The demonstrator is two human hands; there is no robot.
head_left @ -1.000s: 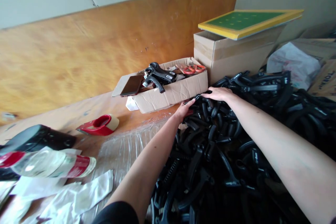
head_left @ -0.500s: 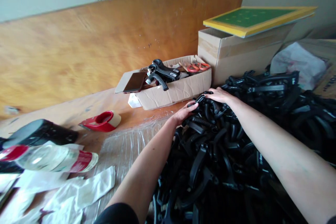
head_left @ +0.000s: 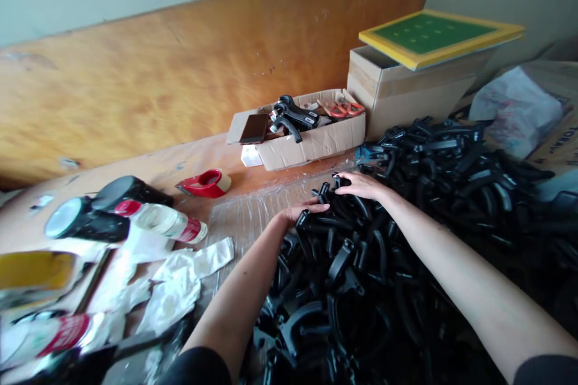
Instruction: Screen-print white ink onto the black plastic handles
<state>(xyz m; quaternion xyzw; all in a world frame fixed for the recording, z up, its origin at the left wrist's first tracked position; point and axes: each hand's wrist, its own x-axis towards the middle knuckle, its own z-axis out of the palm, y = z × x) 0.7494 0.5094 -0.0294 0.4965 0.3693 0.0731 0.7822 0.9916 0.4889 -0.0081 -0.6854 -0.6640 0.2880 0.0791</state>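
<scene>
A large heap of black curved plastic handles [head_left: 343,258] lies in front of me, many of them tangled together. My left hand [head_left: 303,212] rests at the heap's left edge, fingers stretched out over the handles and touching them. Beside its fingertips one handle [head_left: 324,192] stands up on end. My right hand [head_left: 361,185] is at the far side of the near heap, thumb and fingers closed around the end of a black handle [head_left: 338,181]. Part of that handle is hidden by the fingers and the other pieces.
A low cardboard box [head_left: 316,143] holds black handles and orange-handled scissors [head_left: 345,109]; a phone [head_left: 253,129] lies at its end. Behind stands a carton [head_left: 406,93] under a green, yellow-framed board [head_left: 438,31]. Leftward are a red tape dispenser [head_left: 203,183], a bottle [head_left: 158,219] and white gloves [head_left: 176,283].
Both hands have come nearer to me across the heap and moved slightly apart. The view has shifted, showing more of the table's left side.
</scene>
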